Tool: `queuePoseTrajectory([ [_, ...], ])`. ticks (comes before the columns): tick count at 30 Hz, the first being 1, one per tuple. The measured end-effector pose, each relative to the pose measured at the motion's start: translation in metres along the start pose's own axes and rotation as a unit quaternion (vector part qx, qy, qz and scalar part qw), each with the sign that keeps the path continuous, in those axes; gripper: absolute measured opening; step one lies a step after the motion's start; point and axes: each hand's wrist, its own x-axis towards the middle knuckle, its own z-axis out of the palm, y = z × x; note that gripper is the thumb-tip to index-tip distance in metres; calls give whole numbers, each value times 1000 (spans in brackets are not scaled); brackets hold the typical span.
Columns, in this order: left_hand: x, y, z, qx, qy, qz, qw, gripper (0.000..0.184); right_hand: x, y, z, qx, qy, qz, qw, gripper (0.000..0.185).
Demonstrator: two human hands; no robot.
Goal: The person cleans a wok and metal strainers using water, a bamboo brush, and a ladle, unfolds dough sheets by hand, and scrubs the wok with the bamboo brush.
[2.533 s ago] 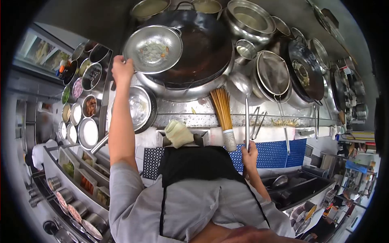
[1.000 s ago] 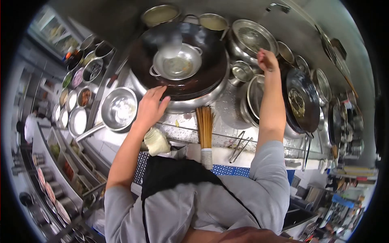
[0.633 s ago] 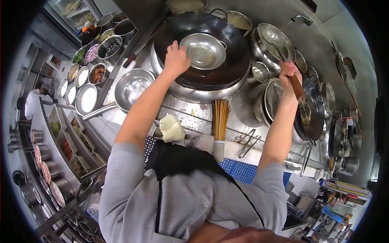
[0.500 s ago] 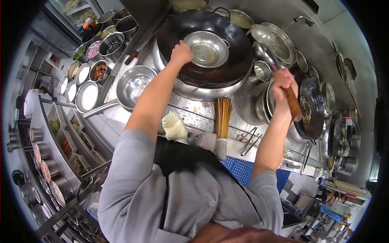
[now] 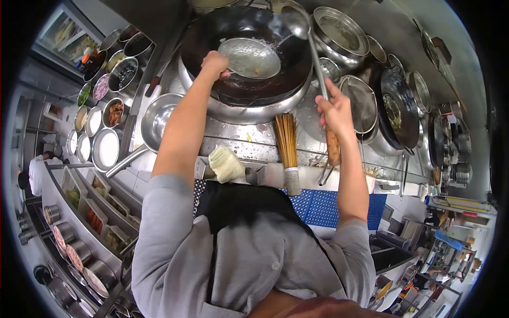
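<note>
Head view. The left hand (image 5: pixel 214 64) is closed on the near-left edge of a round silver metal strainer bowl (image 5: pixel 249 58), which lies inside the rim of a broad black metal wok (image 5: pixel 233 94). The wok rests on a round silver metal ring (image 5: pixel 238 115) toward the far edge of the metal surface (image 5: pixel 212 127). The right hand (image 5: pixel 335 108) is wrapped around the handle of a long silver metal ladle with a brown wooden grip (image 5: pixel 318 63); the ladle's head is above the wok's far-right edge. At the surface's near edge are a bundled brown stick brush with a pale wrapped grip (image 5: pixel 287 140) and a folded pale-yellow cloth (image 5: pixel 227 163).

Handling: the strainer bowl is judged stiff, fairly light and slippery when wet — hold it at the rim or a side handle. The ladle is probably head-heavy when loaded; grip the wooden end, with the fingers along the shaft for control.

Visibility limits: the left fingertips and the gripped edge are partly hidden. Glare and wet blur obscure the strainer bowl's holes, its contents — apart from a small orange fragment — and its contact with the wok. The ladle's contents cannot be made out.
</note>
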Motion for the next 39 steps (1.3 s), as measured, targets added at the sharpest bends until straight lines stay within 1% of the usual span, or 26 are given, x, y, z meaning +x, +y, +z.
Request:
queuePoseTrajectory([
  [2,-15,7,-8,-11,8,22,1000,22,29,-1,-16,-28,44,-29,998,65],
  [5,-33,16,-16,26,33,39,998,21,89,6,-47,-84,113,-14,990,65],
  [8,-29,6,-18,46,54,65,995,22,196,73,-85,-172,193,-36,965,56],
  [10,-33,5,-20,28,42,59,997,21,235,83,-103,-214,201,-28,956,48],
  [12,-40,5,-19,23,42,52,997,26,254,77,-111,-228,153,18,961,39],
  [13,-47,5,-18,26,47,49,997,29,258,72,-112,-70,118,64,988,21],
  [14,-50,4,-19,30,52,44,997,32,263,74,-119,107,64,71,990,17],
  [15,-43,-1,-18,27,23,40,999,40,265,76,-130,281,6,80,956,13],
  [16,-45,1,-18,19,7,35,999,43,271,84,-139,446,-56,90,889,11],
  [18,-35,-10,-11,18,44,54,997,51,287,93,-147,670,-102,143,721,14],
  [20,-45,2,-7,13,53,43,998,58,252,70,-137,719,-156,144,662,20],
  [22,-36,2,0,29,41,26,998,72,230,58,-134,731,-190,152,638,14],
  [23,-22,-6,6,17,37,21,999,68,204,38,-126,727,-159,155,650,16],
  [24,-20,-5,10,19,26,13,999,69,188,30,-120,735,-185,141,638,24],
  [26,-5,-11,21,22,8,-5,1000,67,146,5,-103,747,-190,136,622,24],
  [28,-13,-1,23,65,8,-26,997,64,107,-3,-85,786,-268,147,538,21],
  [29,2,-12,33,68,41,-1,997,45,90,-1,-79,786,-285,142,530,20],
  [30,-14,-2,26,78,8,-22,997,46,73,1,-68,786,-308,142,516,19],
  [31,-20,-4,23,164,-3,48,985,44,52,-5,-57,788,-295,166,514,18],
  [32,-27,-4,23,180,29,75,980,40,38,-5,-48,780,-293,191,519,19],
  [33,-26,-1,23,166,2,68,984,32,23,-5,-40,772,-290,216,523,20],
  [34,-23,3,30,96,15,-2,995,22,17,-1,-34,756,-289,239,537,22],
  [36,-31,11,27,45,-26,-26,998,17,-2,-2,-10,652,-272,228,670,24],
  [37,-27,7,27,38,-21,-15,999,15,-12,-1,-8,595,-250,211,734,27],
  [38,-29,11,28,32,-24,1,999,14,-19,6,3,489,-191,177,833,40],
  [39,-32,10,23,24,-36,-1,999,12,-27,9,6,310,-130,160,928,46],
])
